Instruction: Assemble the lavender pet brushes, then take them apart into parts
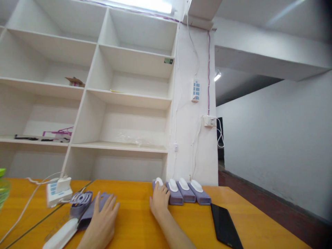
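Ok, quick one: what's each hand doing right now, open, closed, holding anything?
Left hand: open, flat, fingers resting on a purple sleeve on the table; not gripping.
Right hand: open, fingers on the leftmost purple box in the row; a grip cannot be told.

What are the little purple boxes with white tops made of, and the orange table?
The four small purple boxes with white oval tops look like matte card or plastic; their tops shine like smooth plastic. The right hand touches the leftmost. The orange table looks like glossy laminated wood, with faint grain and reflections. The left hand rests flat on it.
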Motion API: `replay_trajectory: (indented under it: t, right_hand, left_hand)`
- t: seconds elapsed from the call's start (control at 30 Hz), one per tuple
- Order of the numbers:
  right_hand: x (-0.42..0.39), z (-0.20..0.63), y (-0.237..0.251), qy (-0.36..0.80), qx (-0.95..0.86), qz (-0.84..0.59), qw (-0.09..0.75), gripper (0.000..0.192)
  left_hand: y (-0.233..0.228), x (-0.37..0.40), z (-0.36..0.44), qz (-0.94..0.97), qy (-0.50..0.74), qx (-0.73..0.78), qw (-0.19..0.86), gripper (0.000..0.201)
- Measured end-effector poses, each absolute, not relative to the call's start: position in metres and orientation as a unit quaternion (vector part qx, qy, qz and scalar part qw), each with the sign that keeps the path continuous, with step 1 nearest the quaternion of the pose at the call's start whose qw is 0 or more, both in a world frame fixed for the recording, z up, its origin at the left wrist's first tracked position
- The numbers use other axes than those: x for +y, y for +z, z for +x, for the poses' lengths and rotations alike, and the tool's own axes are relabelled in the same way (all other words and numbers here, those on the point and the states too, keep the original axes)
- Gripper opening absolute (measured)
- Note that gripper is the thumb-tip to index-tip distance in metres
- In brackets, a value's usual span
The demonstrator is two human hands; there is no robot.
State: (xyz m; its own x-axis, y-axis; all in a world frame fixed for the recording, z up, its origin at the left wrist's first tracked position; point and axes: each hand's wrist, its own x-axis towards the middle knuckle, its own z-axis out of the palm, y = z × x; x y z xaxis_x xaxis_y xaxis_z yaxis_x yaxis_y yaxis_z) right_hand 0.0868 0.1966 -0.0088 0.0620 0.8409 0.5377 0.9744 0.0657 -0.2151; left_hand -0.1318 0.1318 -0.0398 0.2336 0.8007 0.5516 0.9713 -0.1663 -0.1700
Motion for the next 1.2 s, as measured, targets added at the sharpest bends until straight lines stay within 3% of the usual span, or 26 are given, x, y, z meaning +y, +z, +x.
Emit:
replay_trajectory:
  t: [0.2,0.37,0.47,0.57,0.63,0.73,0.83,1.07,1.2]
  right_hand:
    - [0.162,0.116,-0.019,-0.092,-0.766,-0.574,0.274,0.081]
    - [0.115,0.177,-0.035,-0.024,-0.874,-0.406,0.267,0.093]
    - [0.1,0.208,-0.048,0.055,-0.874,-0.396,0.275,0.076]
    - [0.09,0.221,-0.053,0.077,-0.863,-0.385,0.319,0.066]
    - [0.081,0.22,-0.05,0.067,-0.854,-0.393,0.333,0.08]
    - [0.067,0.215,-0.038,0.067,-0.847,-0.42,0.317,0.1]
    - [0.06,0.212,-0.029,0.061,-0.841,-0.44,0.31,0.103]
    - [0.062,0.216,-0.03,0.05,-0.842,-0.427,0.326,0.103]
    - [0.066,0.217,-0.028,0.063,-0.849,-0.415,0.321,0.104]
  left_hand:
    - [-0.046,0.12,-0.081,-0.833,-0.194,-0.498,0.143,0.071]
    - [-0.048,0.105,-0.082,-0.82,-0.3,-0.487,0.034,0.06]
    - [-0.04,0.089,-0.083,-0.849,-0.27,-0.448,-0.081,0.082]
    - [-0.031,0.074,-0.071,-0.878,-0.257,-0.379,-0.139,0.077]
    - [-0.03,0.069,-0.062,-0.882,-0.264,-0.359,-0.151,0.069]
    - [-0.037,0.068,-0.052,-0.877,-0.254,-0.382,-0.145,0.075]
    - [-0.042,0.068,-0.048,-0.87,-0.252,-0.403,-0.133,0.08]
    - [-0.023,0.053,-0.04,-0.87,-0.267,-0.389,-0.143,0.064]
    - [-0.017,0.053,-0.046,-0.87,-0.254,-0.385,-0.173,0.074]
